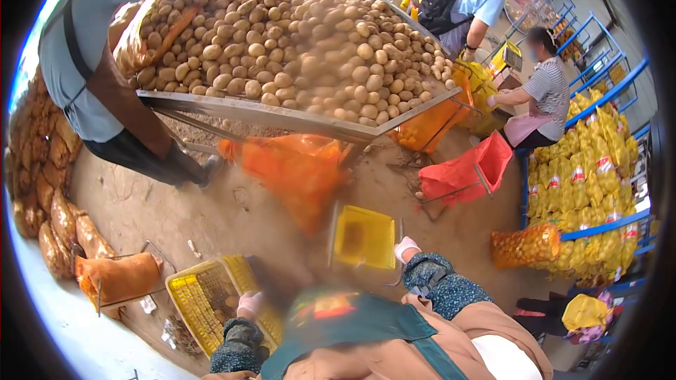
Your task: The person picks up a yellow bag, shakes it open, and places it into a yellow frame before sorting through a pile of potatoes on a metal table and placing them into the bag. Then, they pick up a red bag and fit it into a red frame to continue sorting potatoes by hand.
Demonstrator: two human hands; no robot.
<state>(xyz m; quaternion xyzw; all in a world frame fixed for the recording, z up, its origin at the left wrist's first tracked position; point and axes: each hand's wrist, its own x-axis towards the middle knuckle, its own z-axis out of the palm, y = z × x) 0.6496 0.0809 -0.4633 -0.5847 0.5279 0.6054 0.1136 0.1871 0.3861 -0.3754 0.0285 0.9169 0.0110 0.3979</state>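
Observation:
My left hand [250,305], in a pale glove, is closed at the near right side of a yellow plastic crate [184,302]. The crate has slatted walls and stands tilted on the floor; some of it is hidden behind my hand and sleeve. My right hand [406,248], also gloved, is closed at the right side of a metal frame [402,231] around a yellow rectangular container [364,237]. The fingertips of both hands are partly hidden. Before me, an orange mesh bag [299,169] hangs under the near edge of a potato-covered table.
Potatoes [239,49] cover the large metal-edged table [282,116]. A person [105,63] empties a sack at left. Two others [472,10] [542,91] work at right. A red bag on a stand [465,169], filled yellow bags [591,176] and stacked sacks [63,225] flank the floor.

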